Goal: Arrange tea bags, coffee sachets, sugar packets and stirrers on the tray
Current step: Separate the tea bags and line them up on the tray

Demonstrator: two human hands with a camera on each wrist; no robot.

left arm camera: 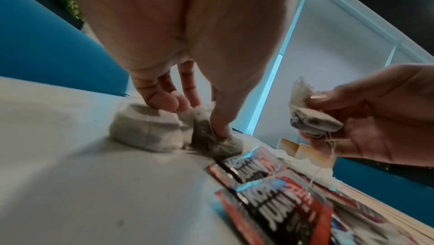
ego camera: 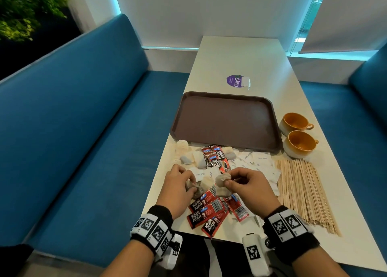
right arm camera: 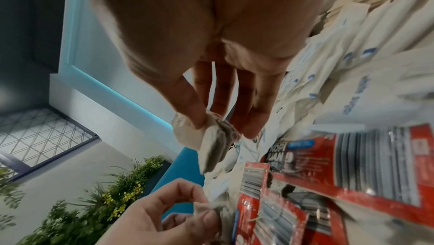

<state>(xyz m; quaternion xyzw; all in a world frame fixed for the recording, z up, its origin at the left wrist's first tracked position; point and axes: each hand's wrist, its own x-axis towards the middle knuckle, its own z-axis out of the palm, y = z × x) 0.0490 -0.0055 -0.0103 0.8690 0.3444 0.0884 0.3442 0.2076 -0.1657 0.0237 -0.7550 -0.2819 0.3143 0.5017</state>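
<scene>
- Blue upholstered benches run along both sides of the long white table [ego camera: 240, 56] where I sit, with a window at its far end.
- The flat brown plastic tray [ego camera: 225, 119] lies in the middle of the table with nothing on it, so I judge the arranging has not begun; this is the step of gathering tea bags.
- My right hand [ego camera: 249, 184] pinches a small bunch of greyish paper tea bags [right arm camera: 211, 137] between thumb and fingertips, lifted clear of the table, their strings dangling.
- My left hand [ego camera: 178, 184] is down at the near left of the pile, fingers curled and closing on two more grey tea bags [left arm camera: 164, 130] that lie on the table.
- Red and black coffee sachets [ego camera: 209, 214] lie scattered just near of my hands, with more at the tray's near edge.
- White paper sugar packets [ego camera: 259, 159] are spread between the sachets and the heap of pale wooden stirrers [ego camera: 301, 190] at the right.
- Two orange glazed ceramic cups [ego camera: 297, 134] stand right of the tray; both look empty.
- Next, I think, I lift the left-hand bags free of tangled strings and carry both bunches to the tray, laying them in one corner to leave room for the rest.
</scene>
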